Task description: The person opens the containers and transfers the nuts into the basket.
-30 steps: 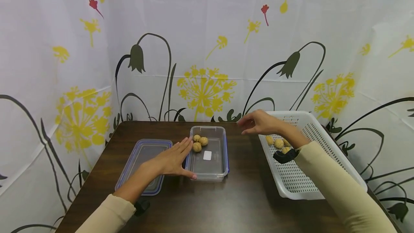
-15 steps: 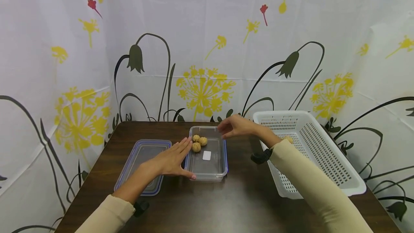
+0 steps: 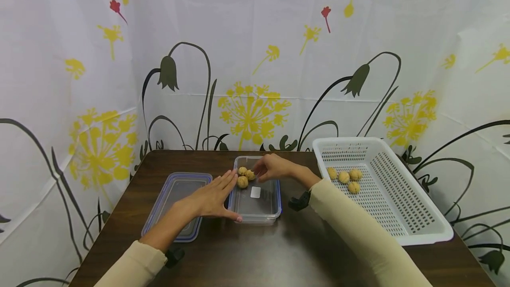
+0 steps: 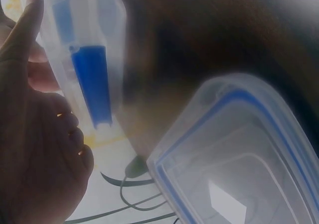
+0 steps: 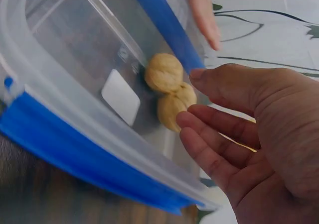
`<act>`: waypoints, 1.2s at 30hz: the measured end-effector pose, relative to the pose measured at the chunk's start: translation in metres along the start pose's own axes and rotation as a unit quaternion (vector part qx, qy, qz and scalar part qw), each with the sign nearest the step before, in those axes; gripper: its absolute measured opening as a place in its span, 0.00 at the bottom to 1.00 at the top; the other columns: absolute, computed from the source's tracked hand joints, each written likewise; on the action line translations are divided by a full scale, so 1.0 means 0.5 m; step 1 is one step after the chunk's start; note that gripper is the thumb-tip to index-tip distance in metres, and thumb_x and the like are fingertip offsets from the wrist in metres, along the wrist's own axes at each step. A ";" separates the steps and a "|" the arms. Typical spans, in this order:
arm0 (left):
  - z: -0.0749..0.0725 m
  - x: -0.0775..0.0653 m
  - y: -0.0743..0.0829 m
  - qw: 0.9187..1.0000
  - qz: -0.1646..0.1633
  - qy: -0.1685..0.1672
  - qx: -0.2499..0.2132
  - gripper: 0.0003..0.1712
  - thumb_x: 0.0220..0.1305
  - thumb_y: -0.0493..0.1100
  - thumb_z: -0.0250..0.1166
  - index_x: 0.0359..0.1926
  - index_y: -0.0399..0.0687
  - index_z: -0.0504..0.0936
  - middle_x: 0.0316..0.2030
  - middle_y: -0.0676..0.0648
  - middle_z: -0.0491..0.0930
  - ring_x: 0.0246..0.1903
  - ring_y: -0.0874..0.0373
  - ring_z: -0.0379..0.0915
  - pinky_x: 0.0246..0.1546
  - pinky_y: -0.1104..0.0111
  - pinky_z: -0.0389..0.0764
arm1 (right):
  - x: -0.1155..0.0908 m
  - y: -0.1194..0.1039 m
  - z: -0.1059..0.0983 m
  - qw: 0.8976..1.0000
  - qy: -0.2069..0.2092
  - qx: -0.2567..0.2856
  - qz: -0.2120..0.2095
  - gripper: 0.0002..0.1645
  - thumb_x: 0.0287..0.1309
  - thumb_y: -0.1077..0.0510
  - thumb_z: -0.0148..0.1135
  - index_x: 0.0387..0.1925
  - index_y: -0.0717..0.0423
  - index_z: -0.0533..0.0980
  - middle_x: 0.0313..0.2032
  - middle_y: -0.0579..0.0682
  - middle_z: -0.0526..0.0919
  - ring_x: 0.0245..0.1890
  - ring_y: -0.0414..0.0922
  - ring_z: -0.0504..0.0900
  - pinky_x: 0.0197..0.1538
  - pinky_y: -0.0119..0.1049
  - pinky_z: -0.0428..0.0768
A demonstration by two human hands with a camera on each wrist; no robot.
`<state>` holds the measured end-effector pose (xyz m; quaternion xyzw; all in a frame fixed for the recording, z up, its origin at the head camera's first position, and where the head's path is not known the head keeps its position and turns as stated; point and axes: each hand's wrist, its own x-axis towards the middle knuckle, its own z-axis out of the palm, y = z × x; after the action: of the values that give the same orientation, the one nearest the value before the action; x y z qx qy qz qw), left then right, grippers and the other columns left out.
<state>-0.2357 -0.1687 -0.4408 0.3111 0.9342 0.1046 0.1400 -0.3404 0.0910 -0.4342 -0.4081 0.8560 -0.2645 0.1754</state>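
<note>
Three walnuts (image 3: 242, 182) sit together in the far left part of a clear plastic container (image 3: 256, 217) with blue clasps. My right hand (image 3: 275, 166) reaches over the container's right side, thumb and fingers spread apart just beside the walnuts. In the right wrist view two walnuts (image 5: 164, 72) show plainly by the fingertips, and nothing is between the fingers. My left hand (image 3: 213, 194) lies along the container's left side, its fingers straight and thumb at the near corner. The left wrist view shows that hand (image 4: 45, 134) beside a blue clasp (image 4: 93, 84).
A clear lid (image 3: 175, 194) with a blue seal lies on the dark wooden table (image 3: 255, 260), left of the container. On the right stands a white perforated basket (image 3: 422, 207) holding several walnuts (image 3: 353, 187). A flower-print curtain (image 3: 255, 56) hangs behind the table.
My right hand has moved left from beside the basket to over the container, down near the walnuts. The walnuts in the basket are now uncovered. My left hand has stayed in place.
</note>
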 end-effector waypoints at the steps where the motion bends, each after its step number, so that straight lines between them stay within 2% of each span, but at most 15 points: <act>1: 0.001 0.000 -0.001 1.000 0.002 0.001 0.000 0.74 0.59 0.75 0.71 0.83 0.30 0.47 0.84 0.32 0.41 0.84 0.38 0.36 0.81 0.43 0.49 | 0.004 -0.001 0.006 1.000 0.001 -0.004 -0.001 0.24 0.64 0.64 0.74 0.59 0.69 0.82 0.51 0.61 0.90 0.49 0.48 0.91 0.53 0.32 0.87; 9: 0.004 0.001 -0.008 1.000 0.009 0.005 -0.004 0.74 0.59 0.75 0.71 0.82 0.29 0.46 0.84 0.32 0.40 0.84 0.38 0.35 0.81 0.44 0.48 | 0.029 -0.009 0.039 1.000 0.011 -0.015 -0.015 0.24 0.61 0.64 0.76 0.56 0.73 0.82 0.48 0.61 0.91 0.48 0.49 0.91 0.51 0.30 0.86; 16: 0.004 0.000 -0.008 1.000 0.009 0.009 -0.001 0.74 0.59 0.75 0.71 0.82 0.29 0.46 0.84 0.31 0.41 0.84 0.38 0.36 0.81 0.44 0.48 | 0.044 -0.015 0.063 0.999 0.022 -0.027 -0.001 0.18 0.58 0.67 0.78 0.50 0.67 0.85 0.44 0.58 0.92 0.44 0.48 0.92 0.49 0.31 0.87; 21: 0.004 -0.002 -0.007 1.000 0.011 0.007 0.001 0.74 0.59 0.75 0.71 0.82 0.28 0.47 0.84 0.31 0.40 0.83 0.37 0.37 0.81 0.44 0.49 | 0.052 -0.019 0.077 0.999 0.015 -0.034 0.013 0.19 0.58 0.65 0.78 0.51 0.65 0.86 0.42 0.54 0.92 0.43 0.46 0.91 0.48 0.30 0.86; 26: 0.005 -0.002 -0.007 1.000 0.009 0.006 -0.002 0.74 0.59 0.75 0.71 0.82 0.28 0.46 0.84 0.32 0.39 0.84 0.38 0.35 0.81 0.44 0.48 | 0.054 -0.025 0.086 0.999 0.008 -0.036 0.015 0.22 0.57 0.65 0.78 0.54 0.67 0.85 0.42 0.55 0.92 0.44 0.48 0.92 0.49 0.31 0.87; 36: 0.004 -0.003 -0.006 1.000 0.006 0.004 -0.008 0.74 0.59 0.75 0.71 0.82 0.28 0.46 0.84 0.32 0.39 0.84 0.38 0.35 0.82 0.44 0.47 | 0.060 -0.028 0.103 0.999 0.002 -0.037 0.014 0.20 0.56 0.66 0.80 0.51 0.64 0.86 0.43 0.54 0.92 0.44 0.46 0.92 0.49 0.30 0.86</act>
<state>-0.2357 -0.1716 -0.4431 0.3151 0.9321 0.1138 0.1380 -0.3234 0.0439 -0.4694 -0.4019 0.8710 -0.2313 0.1621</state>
